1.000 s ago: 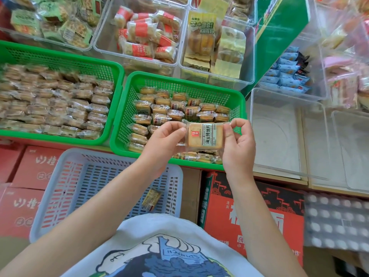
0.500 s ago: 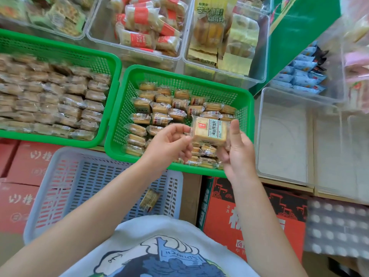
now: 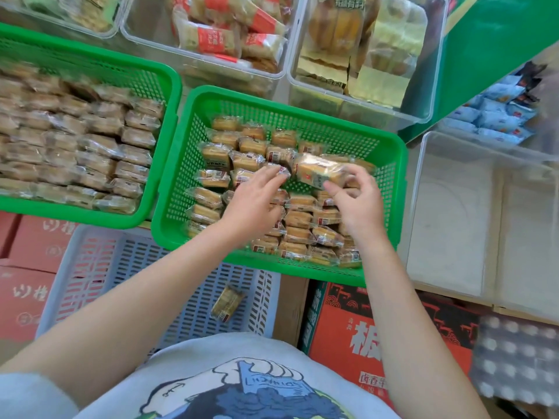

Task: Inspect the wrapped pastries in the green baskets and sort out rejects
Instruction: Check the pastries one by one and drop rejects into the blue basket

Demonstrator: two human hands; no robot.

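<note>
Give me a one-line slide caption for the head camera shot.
Right hand holds a wrapped pastry over the green basket while the left hand reaches in.

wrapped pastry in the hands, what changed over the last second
The left hand let go of the wrapped pastry and reached down to the pastries in the right green basket. The right hand alone now pinches that pastry, carried lower and forward over the basket. The single pastry in the grey basket stayed put.
</note>
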